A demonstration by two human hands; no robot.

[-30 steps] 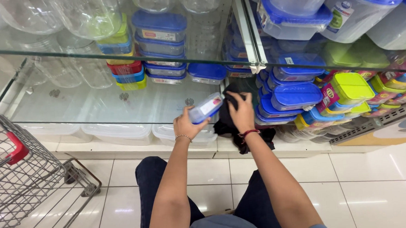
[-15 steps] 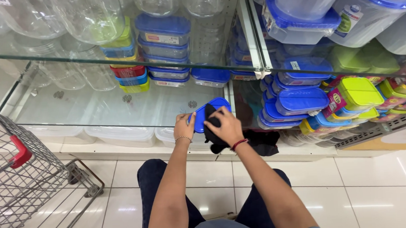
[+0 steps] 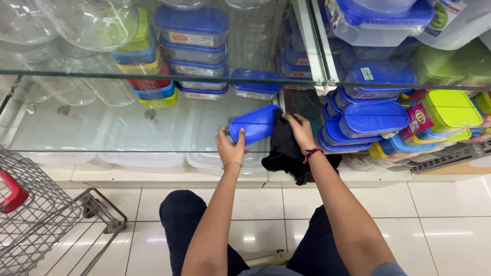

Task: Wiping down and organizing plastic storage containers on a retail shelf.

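Left hand (image 3: 230,148) clasping blue-lidded container (image 3: 254,126), tilted above glass shelf (image 3: 116,131). Right hand (image 3: 301,130), at 3 o'clock, clutching black cloth (image 3: 285,152).

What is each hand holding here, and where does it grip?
Left hand grips the blue-lidded container at its left end; right hand presses a black cloth against its right side.

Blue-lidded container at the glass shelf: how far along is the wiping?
Done: the blue-lidded container is lifted off the glass shelf, tilted in the left hand. In hand: the right hand presses a black cloth against its side. Left, by the look of it: finishing the wipe and setting it back; the bare shelf space beside the stacked containers is open.
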